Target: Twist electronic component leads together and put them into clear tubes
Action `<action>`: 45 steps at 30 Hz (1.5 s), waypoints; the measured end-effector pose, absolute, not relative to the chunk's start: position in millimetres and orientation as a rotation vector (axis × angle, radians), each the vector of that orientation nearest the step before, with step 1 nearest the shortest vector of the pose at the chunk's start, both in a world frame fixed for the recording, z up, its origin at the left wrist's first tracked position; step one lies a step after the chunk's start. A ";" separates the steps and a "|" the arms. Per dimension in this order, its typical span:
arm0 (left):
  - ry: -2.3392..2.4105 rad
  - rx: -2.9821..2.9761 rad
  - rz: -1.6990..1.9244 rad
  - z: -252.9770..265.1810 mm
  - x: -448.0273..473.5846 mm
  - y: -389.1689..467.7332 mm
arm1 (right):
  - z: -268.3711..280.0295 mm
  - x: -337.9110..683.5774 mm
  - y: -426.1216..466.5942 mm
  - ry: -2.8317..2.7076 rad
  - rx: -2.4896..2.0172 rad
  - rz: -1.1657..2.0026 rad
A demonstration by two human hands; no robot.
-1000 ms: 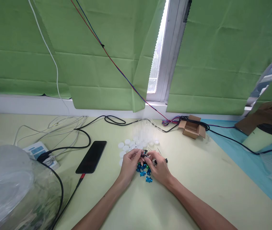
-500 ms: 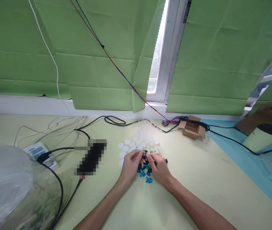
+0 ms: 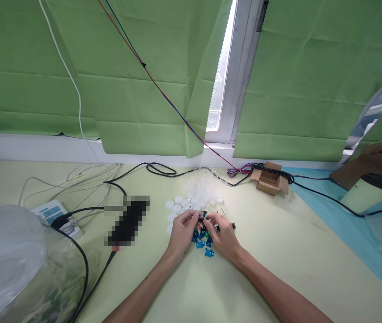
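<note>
My left hand point(image 3: 183, 229) and my right hand point(image 3: 225, 234) are close together over the pile, fingertips almost meeting. Both are closed in a pinch around a small dark part, its kind too small to tell and mostly hidden by the fingers. Just below the fingertips lie several shiny blue fittings point(image 3: 209, 253), with a green piece point(image 3: 207, 234) among them. Black pieces point(image 3: 233, 226) show beside the right hand. Beyond and left of the hands, several white round caps point(image 3: 169, 204) are spread out, with clear tubes point(image 3: 204, 184) behind them.
A small open cardboard box point(image 3: 267, 186) stands at the back beside a coiled black cable. To the left are a power strip point(image 3: 53, 214), a blurred black object point(image 3: 128, 222) and a large clear plastic bag point(image 3: 9, 264). A lidded cup point(image 3: 367, 195) leans at the right.
The right hand's fingers have shifted slightly, lifting and curling near the left fingertips. The left hand and the scattered parts stay almost where they were.
</note>
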State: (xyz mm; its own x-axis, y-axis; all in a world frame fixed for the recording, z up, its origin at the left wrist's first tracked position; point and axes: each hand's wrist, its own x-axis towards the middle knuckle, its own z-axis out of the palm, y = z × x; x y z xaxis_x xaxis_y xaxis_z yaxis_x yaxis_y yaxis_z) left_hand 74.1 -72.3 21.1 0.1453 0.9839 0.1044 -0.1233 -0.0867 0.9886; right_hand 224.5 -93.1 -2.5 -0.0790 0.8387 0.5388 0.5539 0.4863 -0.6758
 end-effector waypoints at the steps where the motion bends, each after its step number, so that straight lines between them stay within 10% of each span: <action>1: 0.968 1.282 1.221 21.6 74.3 -72.7 | -2.3 224.8 -93.0 -1.762 -1.182 0.366; 45: 0.941 1.301 1.205 20.6 75.4 -73.7 | -4.0 225.1 -91.7 -1.751 -1.181 0.384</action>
